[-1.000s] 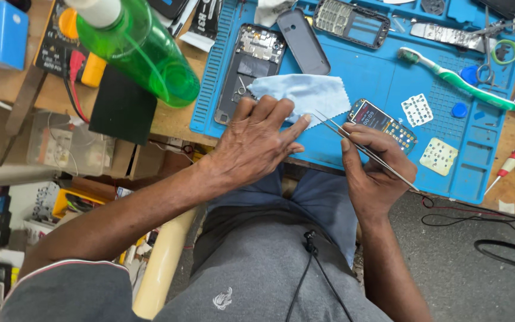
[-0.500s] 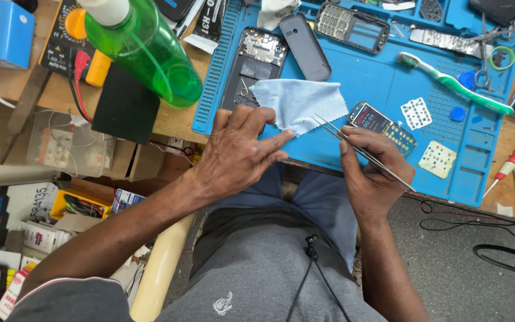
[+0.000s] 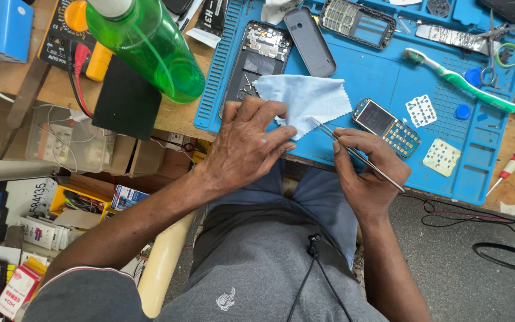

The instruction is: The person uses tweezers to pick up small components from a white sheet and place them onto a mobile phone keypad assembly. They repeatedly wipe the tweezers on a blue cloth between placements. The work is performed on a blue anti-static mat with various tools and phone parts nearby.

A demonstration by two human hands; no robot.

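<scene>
Change: since the earlier frames, the left hand (image 3: pixel 251 146) has slid a little toward the body along the mat's near edge; the right hand (image 3: pixel 368 173) has barely shifted.
Left hand: fingers loosely spread, tips pressing a corner of the pale blue square cleaning cloth (image 3: pixel 305 101) onto the blue silicone repair mat (image 3: pixel 377 71).
Right hand: curled, thumb and fingers pinching thin steel tweezers (image 3: pixel 356 154), whose tip sits at the cloth's near edge.
Cloth: lying flat on the mat, between the opened black phone body (image 3: pixel 257 56) and the small keypad circuit board with screen (image 3: pixel 387 127).
Progress: judging by the loose grey back cover (image 3: pixel 310 40), keypad frame (image 3: pixel 357 22) and white rubber keypads (image 3: pixel 421 110), disassembly looks done; cleaning seems underway, reassembly left.
Nearby: green plastic bottle (image 3: pixel 147 50), green-and-white toothbrush (image 3: pixel 460 80).
</scene>
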